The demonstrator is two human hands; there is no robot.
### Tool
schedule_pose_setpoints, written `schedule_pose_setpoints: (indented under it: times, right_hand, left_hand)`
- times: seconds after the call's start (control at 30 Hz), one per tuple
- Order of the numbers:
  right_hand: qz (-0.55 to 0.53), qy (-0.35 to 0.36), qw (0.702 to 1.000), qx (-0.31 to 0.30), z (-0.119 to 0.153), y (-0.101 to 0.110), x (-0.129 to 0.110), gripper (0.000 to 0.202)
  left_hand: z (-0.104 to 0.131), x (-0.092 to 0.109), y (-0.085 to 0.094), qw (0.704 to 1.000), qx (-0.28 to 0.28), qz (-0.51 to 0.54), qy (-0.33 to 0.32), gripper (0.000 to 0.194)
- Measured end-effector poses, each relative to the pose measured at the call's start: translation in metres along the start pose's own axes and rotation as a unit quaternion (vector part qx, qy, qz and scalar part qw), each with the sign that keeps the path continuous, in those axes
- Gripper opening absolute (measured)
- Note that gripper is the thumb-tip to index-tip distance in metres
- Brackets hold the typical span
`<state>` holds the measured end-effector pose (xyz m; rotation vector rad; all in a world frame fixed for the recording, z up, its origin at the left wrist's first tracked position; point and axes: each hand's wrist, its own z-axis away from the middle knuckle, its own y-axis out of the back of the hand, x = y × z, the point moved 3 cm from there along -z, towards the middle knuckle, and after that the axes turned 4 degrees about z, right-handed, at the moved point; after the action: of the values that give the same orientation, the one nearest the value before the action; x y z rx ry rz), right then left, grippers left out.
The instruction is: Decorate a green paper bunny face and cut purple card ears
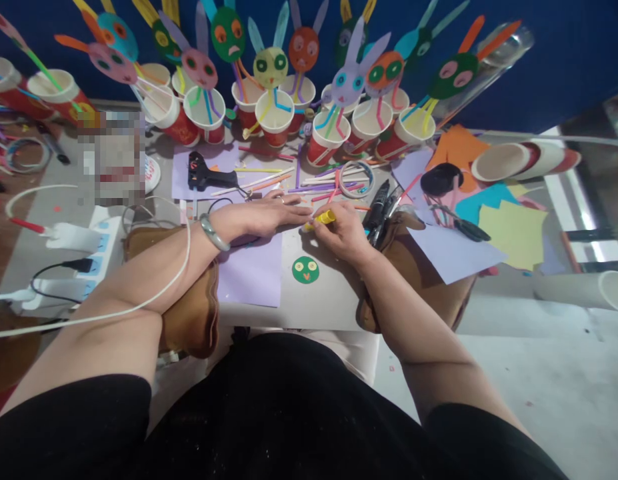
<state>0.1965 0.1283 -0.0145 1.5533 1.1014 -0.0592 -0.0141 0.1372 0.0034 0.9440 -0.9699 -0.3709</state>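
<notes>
My right hand [341, 230] pinches a short yellow tube-shaped thing [325, 219] above the grey tabletop; its exact kind is unclear. Lying flat with fingers stretched toward it, my left hand [269, 217] wears a bangle at the wrist and partly covers a purple paper sheet [251, 280]. Whatever small piece may lie between the fingertips cannot be made out. Just below the hands sits a green paper face [305, 270] with two pale yellow eyes and a small orange mouth. Black markers [379, 207] lie close to the right of my right hand.
Paper cups [275, 117] with rabbit heads on straws line the back. A black glue gun [209, 175] lies behind my left hand. Scissors [463, 223] and coloured paper [511, 230] are at right. A power strip [96, 260] with cables stands left, one white cable crossing my left arm.
</notes>
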Motion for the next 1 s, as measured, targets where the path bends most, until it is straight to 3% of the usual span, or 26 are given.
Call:
schedule_pose_setpoints:
  times: [0.13,0.3,1.0]
  right_hand:
    - [-0.001,0.007,0.999,-0.032,0.0,-0.0026,-0.0018,0.005]
    - [-0.016,0.008,1.0,-0.008,0.0,-0.0017,-0.0036,0.009]
    - [-0.03,-0.004,0.999,-0.033,-0.0016,-0.0007,-0.0021,0.005]
  left_hand:
    - [-0.0008,0.0003,0.0001,1.0,-0.003,-0.004,-0.002,0.097]
    - [-0.0001,0.0013,0.0007,1.0,-0.001,-0.006,-0.001,0.096]
    - [-0.0005,0.0039,0.0031,1.0,-0.007,-0.016,0.004,0.101]
